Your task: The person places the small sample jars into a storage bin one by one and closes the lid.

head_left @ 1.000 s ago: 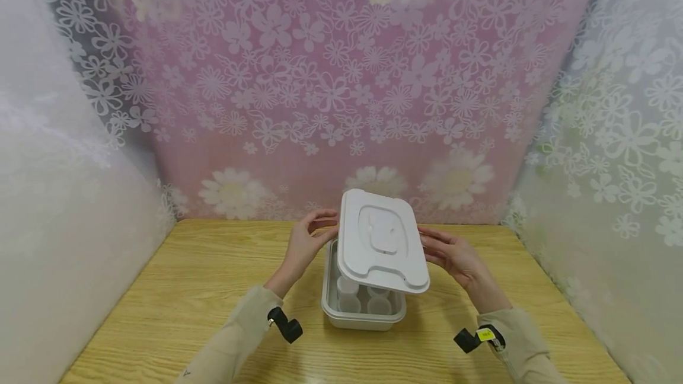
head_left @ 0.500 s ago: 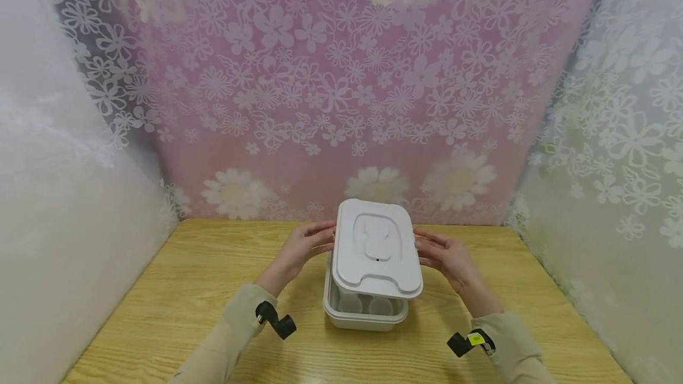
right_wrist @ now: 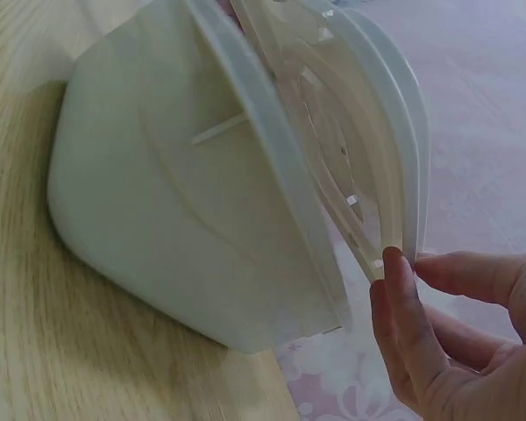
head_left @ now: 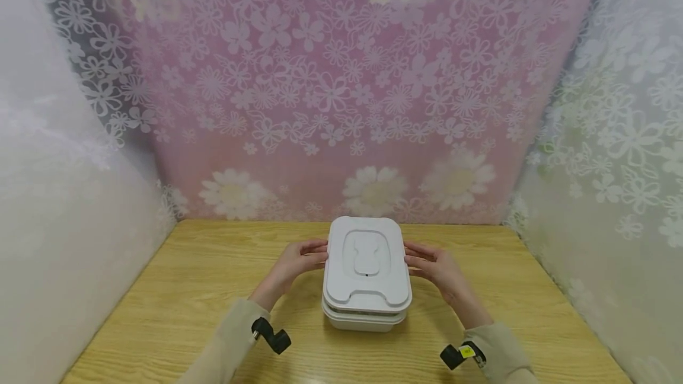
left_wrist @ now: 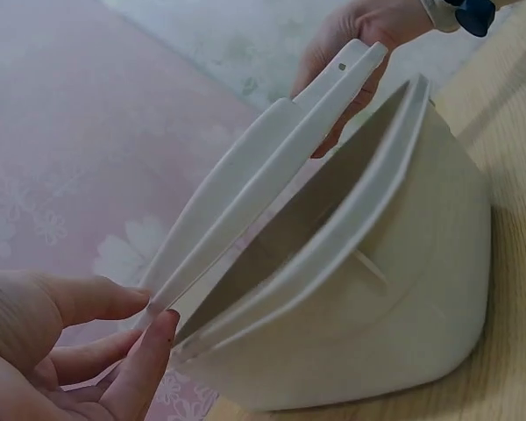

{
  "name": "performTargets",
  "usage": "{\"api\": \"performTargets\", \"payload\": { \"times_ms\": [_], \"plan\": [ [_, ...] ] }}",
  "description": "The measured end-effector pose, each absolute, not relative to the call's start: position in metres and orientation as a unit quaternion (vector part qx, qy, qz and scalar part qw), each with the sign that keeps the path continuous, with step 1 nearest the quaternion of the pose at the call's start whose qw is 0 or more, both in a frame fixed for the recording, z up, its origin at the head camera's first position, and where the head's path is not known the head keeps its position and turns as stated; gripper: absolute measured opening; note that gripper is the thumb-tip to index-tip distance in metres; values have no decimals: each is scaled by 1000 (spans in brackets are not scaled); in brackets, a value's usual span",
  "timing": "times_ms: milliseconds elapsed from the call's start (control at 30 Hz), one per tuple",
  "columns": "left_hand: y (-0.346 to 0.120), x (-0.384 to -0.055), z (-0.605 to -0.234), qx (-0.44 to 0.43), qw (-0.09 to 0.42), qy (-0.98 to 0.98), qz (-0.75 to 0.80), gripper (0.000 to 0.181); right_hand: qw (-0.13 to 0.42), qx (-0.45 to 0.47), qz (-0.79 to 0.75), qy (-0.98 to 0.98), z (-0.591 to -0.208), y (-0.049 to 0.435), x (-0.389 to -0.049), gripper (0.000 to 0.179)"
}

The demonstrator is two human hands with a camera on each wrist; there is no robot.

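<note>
A white plastic lid [head_left: 366, 262] with a recessed centre hangs close over a white rectangular box [head_left: 363, 323] on the table. Between lid and box rim a gap shows in both wrist views. My left hand [head_left: 292, 262] pinches the lid's left edge, thumb on top and fingers beneath, as the left wrist view shows. On the opposite edge my right hand [head_left: 439, 270] pinches the lid [right_wrist: 408, 132] the same way. From the head view the lid covers almost all of the box's opening, so the contents are hidden.
The box stands on a wood-grain table [head_left: 224, 289]. A pink flowered sheet [head_left: 331, 88] closes off the back, with pale sheets [head_left: 603, 206] along both sides. Each wrist carries a small black camera [head_left: 272, 336].
Both hands have brought the lid down and slightly left, levelling it over the box. White round containers seen inside earlier are now covered.
</note>
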State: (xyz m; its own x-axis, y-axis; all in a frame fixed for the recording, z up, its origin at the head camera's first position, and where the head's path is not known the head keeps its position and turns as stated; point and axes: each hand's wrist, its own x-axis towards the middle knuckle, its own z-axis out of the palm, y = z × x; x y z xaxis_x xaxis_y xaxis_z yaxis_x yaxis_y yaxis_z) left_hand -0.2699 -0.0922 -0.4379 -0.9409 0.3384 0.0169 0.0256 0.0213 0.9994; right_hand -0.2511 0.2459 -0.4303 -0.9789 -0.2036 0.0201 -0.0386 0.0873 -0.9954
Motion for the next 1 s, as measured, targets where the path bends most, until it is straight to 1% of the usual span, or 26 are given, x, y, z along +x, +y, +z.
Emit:
{"api": "performTargets", "payload": {
  "times_ms": [133,433,600,800,1000],
  "plan": [
    [-92,-266,-444,134,100,709,685,47,50,-89,-647,756,-433,243,-248,53],
    [-90,-259,-452,99,82,718,684,42,47,-80,-613,784,-439,237,-241,51],
    [-87,-255,-454,81,82,719,685,41,50,-69,-613,786,-441,237,-238,50],
    [-85,-255,-457,86,82,713,691,43,51,-67,-619,781,-444,238,-235,50],
    [-85,-255,-461,75,98,709,695,44,49,-72,-620,780,-448,239,-233,51]
  ]
}}
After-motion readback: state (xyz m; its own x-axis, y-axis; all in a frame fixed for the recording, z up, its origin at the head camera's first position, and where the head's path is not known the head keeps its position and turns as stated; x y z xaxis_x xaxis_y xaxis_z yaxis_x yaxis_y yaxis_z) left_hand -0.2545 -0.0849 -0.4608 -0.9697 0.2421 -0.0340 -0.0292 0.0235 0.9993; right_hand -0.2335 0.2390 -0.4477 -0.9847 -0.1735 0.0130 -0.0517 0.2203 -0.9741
